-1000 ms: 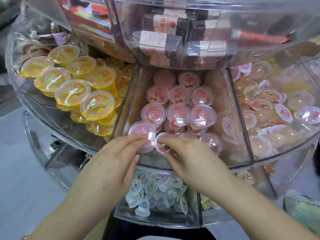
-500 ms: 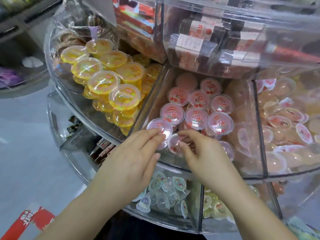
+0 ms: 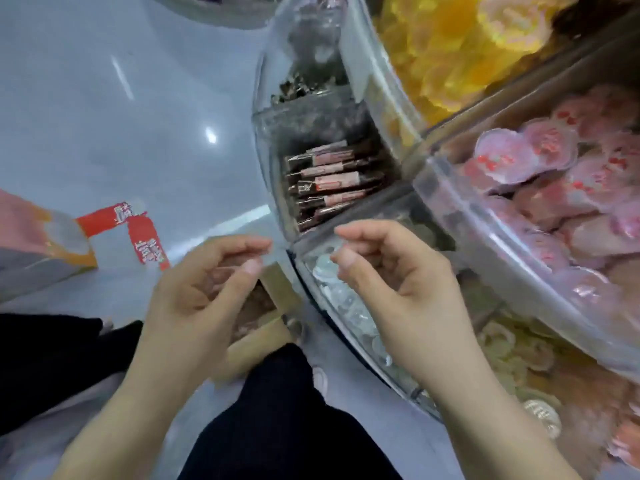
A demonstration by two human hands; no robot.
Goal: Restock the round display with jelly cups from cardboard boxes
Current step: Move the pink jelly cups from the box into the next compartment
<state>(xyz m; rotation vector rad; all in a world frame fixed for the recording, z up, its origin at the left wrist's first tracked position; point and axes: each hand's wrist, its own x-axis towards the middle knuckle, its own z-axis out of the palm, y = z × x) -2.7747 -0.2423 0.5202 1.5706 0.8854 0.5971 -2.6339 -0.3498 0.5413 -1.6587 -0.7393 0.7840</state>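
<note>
The head view, blurred by motion, looks down past the curved clear wall of the round display. Taking that wall as the landmark, the pink jelly cups sit behind it in the upper tier, piled close to its rim, and the yellow jelly cups fill the compartment beyond them, so these sections look largely stocked. How much remains to be added cannot be told from here. On the floor just outside the wall's lower tier stands an open cardboard box, with pinkish cups dimly visible inside; it is judged to be the supply for the next load. The left hand hangs directly above that box, fingers loosely curled with thumb and forefinger near each other, holding nothing. The right hand hovers in front of the wall's lower compartment of small clear cups, also loosely curled and empty. Both hands are well apart from the pink cups above and closer to the box, which suggests a reach for more stock.
</note>
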